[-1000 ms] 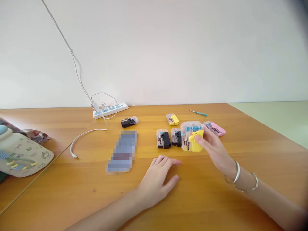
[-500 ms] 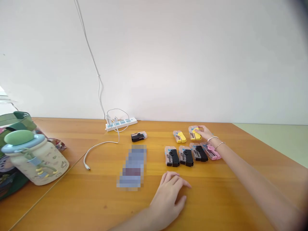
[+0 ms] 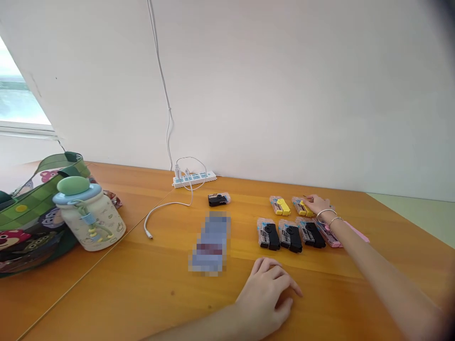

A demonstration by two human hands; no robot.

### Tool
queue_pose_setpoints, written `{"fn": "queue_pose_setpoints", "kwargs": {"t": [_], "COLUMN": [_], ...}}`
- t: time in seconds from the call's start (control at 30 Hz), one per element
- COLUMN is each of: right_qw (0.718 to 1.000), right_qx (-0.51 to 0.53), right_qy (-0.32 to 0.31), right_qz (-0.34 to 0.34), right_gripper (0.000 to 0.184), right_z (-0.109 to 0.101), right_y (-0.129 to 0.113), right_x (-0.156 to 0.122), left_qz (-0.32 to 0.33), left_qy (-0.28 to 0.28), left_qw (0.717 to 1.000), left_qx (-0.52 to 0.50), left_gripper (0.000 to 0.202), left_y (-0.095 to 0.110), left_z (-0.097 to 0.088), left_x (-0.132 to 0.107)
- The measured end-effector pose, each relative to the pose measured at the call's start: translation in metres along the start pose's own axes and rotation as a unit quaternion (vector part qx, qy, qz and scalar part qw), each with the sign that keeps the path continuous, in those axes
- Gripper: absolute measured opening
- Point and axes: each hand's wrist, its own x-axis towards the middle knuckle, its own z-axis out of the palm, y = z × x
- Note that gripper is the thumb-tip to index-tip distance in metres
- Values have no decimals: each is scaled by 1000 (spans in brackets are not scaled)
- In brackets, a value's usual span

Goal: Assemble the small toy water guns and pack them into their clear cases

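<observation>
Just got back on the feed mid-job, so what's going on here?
A person's right hand has its fingers on the right-hand yellow plastic-wrapped gadget, beside another yellow one. Nearer the person, three black wrapped gadgets sit in a row, with pink packaged goods to their right, partly hidden by the right arm. A lone black gadget lies near the power strip. The left hand is at the table, holding nothing.

I can't tell home from office here: wooden counter (image 3: 142,279) by a white wall (image 3: 266,94), power strip (image 3: 199,178), bottle (image 3: 97,222), green bag (image 3: 39,208), window (image 3: 17,97).
</observation>
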Motion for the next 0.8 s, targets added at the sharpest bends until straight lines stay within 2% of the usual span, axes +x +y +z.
{"fn": "queue_pose_setpoints", "kwargs": {"t": [0.07, 0.17, 0.27, 0.37, 0.5, 0.63, 0.7, 0.8], "right_qw": [1000, 996, 985, 979, 978, 974, 966, 950], "right_qx": [-27, -50, -63, -76, -64, -9, 29, 85], "right_qy": [-1, -11, -51, -92, -105, -53, -8, 44], "right_qz": [-12, -79, -151, -166, -168, -222, -256, -296], "right_gripper": [29, 33, 35, 36, 31, 25, 25, 29], "right_z": [-1, -1, 4, 11, 12, 1, -8, -23], "right_y": [-10, -37, -66, -83, -86, -79, -75, -63], "right_x": [-2, -9, -19, -26, -28, -39, -56, -94], "left_qz": [5, 13, 14, 7, 4, 1, -15, -62], "left_qy": [-1, -4, 4, 14, 12, 15, 23, 56], "left_qw": [1000, 1000, 1000, 1000, 1000, 1000, 999, 992], "left_qx": [5, 11, 14, 15, 10, -7, -29, -92], "left_gripper": [24, 24, 23, 22, 22, 23, 25, 27], "left_y": [1, 2, 2, 0, -3, 1, 4, 4], "left_z": [0, -1, -1, 1, 2, -2, -5, -9], "left_x": [0, 0, 0, 0, 0, 0, 0, 2]}}
